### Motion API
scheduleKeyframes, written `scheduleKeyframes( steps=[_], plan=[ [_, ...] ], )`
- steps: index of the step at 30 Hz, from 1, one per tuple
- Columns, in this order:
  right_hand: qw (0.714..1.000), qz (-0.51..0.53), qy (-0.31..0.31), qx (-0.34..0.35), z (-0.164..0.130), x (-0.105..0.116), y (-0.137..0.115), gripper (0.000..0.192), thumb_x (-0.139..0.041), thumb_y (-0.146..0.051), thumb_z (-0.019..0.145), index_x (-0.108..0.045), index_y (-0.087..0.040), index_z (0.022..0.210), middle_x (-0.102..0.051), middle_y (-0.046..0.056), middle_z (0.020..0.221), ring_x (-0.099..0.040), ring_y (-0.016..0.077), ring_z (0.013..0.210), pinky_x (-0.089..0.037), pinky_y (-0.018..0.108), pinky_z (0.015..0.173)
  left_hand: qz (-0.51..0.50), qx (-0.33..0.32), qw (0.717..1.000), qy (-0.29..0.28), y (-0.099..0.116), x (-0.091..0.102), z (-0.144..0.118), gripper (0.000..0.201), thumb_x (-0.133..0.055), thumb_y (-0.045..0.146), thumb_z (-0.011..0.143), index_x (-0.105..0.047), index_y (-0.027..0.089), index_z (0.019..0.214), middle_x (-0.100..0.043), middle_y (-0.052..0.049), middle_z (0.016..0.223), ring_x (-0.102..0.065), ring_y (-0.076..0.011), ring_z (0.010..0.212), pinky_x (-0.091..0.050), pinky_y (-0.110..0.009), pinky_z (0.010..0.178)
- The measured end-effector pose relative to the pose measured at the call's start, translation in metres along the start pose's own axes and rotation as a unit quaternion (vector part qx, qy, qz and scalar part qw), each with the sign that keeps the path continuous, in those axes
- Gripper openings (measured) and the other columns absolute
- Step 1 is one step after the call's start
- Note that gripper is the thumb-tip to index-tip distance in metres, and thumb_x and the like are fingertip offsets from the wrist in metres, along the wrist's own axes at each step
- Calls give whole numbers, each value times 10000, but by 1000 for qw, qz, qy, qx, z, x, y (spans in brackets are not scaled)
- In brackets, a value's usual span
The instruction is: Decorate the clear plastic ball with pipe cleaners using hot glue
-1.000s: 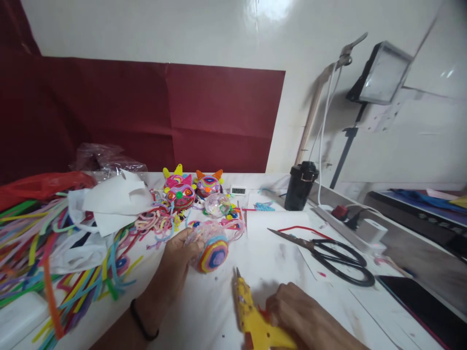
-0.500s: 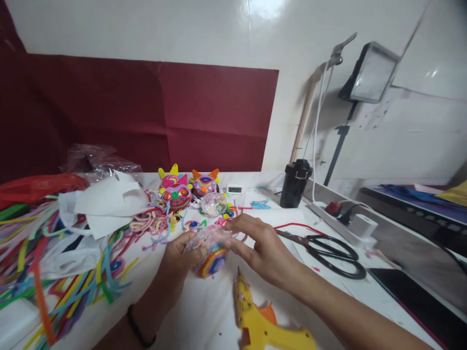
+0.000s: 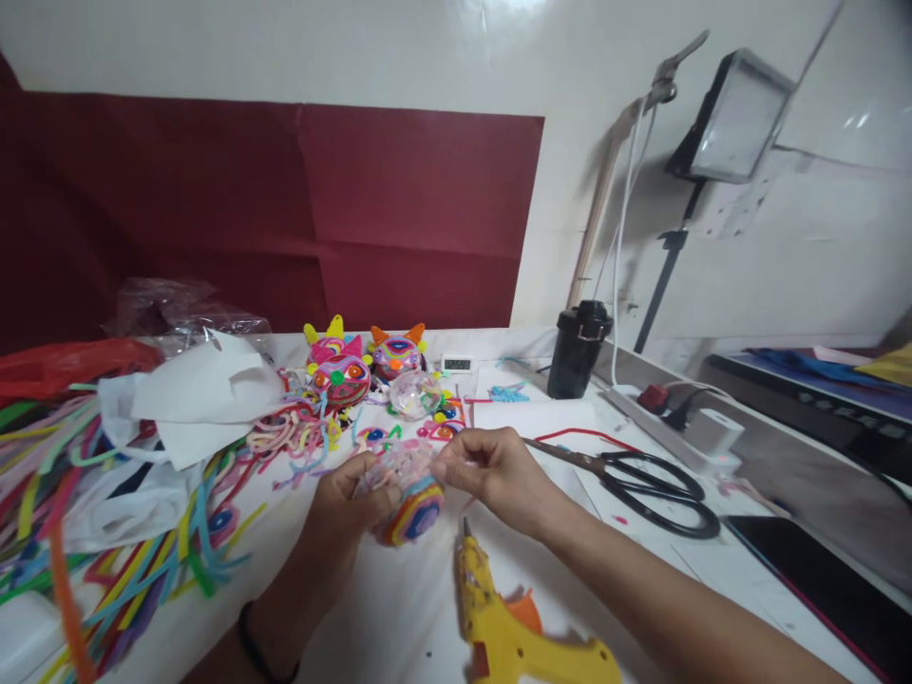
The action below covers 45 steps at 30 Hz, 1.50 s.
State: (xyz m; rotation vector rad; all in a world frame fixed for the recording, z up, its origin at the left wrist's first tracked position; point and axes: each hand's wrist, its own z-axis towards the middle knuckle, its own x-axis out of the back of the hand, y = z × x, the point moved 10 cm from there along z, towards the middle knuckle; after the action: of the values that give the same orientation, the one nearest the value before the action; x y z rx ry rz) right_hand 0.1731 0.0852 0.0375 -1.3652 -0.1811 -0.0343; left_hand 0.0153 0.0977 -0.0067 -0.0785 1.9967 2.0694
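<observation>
Right hand (image 3: 503, 475) moved from glue gun (image 3: 505, 622) to striped ball (image 3: 414, 513), grip together, left hand (image 3: 340, 513) clamped on it

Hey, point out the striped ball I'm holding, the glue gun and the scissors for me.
Ball (image 3: 417, 513): head view, on its striped side.
Glue gun (image 3: 504, 638): head view, on its yellow body.
Scissors (image 3: 602, 465): head view, near the pivot between blades and handles.

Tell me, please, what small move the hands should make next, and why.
Perhaps the right hand should press lightly against the striped ball: its fingertips are at the ball's side, the left hand grips it, and the glue gun lies unheld.
</observation>
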Motion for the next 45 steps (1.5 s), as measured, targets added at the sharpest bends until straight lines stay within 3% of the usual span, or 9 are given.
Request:
scheduleKeyframes(
  steps=[9,15,22,25,27,31,36,41,45],
  plan=[
    [996,63,13,-64,0,-2,10,337,-869,-401,472,-659,-153,559,-623,-17,544,-491,108,519,-359,253,530,-13,-2,1000,7,2,0,-2,248,-801,257,536,-650,148,700,-644,12,594,-566,-140,523,-455,-244,507],
    [991,87,7,-97,0,-4,20,376,-885,-371,453,-601,-160,582,-528,-64,471,-401,73,447,-297,228,454,-37,-9,999,6,2,2,-4,209,-793,202,529,-643,152,667,-643,23,589,-533,-112,504,-443,-214,494],
    [985,130,5,-111,1,-2,22,569,-903,-270,411,-590,-186,880,-551,-75,738,-452,68,485,-328,230,460,-85,-8,996,-36,8,-7,-6,226,-801,183,523,-654,152,691,-633,20,583,-540,-117,499,-458,-218,487],
    [984,140,2,-108,3,1,20,573,-902,-190,394,-640,-177,903,-565,-51,857,-487,76,588,-345,230,534,-95,-7,995,-40,10,-8,-7,242,-794,172,535,-666,158,739,-665,8,633,-578,-133,528,-480,-231,514],
    [982,154,-12,-111,4,0,21,543,-898,-150,378,-669,-160,870,-588,-42,830,-509,95,648,-358,236,605,-96,-7,994,-46,10,-10,-9,264,-780,182,556,-681,156,800,-713,-27,724,-629,-170,596,-507,-258,558],
    [969,209,-57,-118,4,-7,21,447,-883,-176,392,-676,-141,787,-624,-40,656,-543,123,651,-365,247,643,-107,-4,992,-63,9,-24,-11,280,-738,211,608,-700,142,876,-748,-79,838,-676,-245,739,-541,-329,670],
    [944,292,-93,-120,1,-5,17,400,-877,-219,380,-661,-147,708,-655,-40,598,-575,112,586,-417,252,647,-150,5,984,-96,11,-54,-15,272,-665,171,669,-722,140,934,-759,-77,854,-671,-222,749,-537,-325,729],
    [924,346,-117,-114,-6,11,14,278,-849,-177,448,-691,-112,667,-687,-4,616,-617,113,571,-451,251,641,-147,62,984,-75,5,-75,-17,172,-660,138,677,-723,140,837,-764,-59,821,-676,-202,728,-536,-309,695],
    [918,363,-112,-109,-8,31,18,175,-810,-112,506,-690,-93,631,-697,15,615,-631,111,567,-466,240,639,-145,107,979,-91,-4,-94,-16,62,-666,140,683,-705,138,731,-755,-45,761,-675,-196,682,-536,-319,680]
  ],
)
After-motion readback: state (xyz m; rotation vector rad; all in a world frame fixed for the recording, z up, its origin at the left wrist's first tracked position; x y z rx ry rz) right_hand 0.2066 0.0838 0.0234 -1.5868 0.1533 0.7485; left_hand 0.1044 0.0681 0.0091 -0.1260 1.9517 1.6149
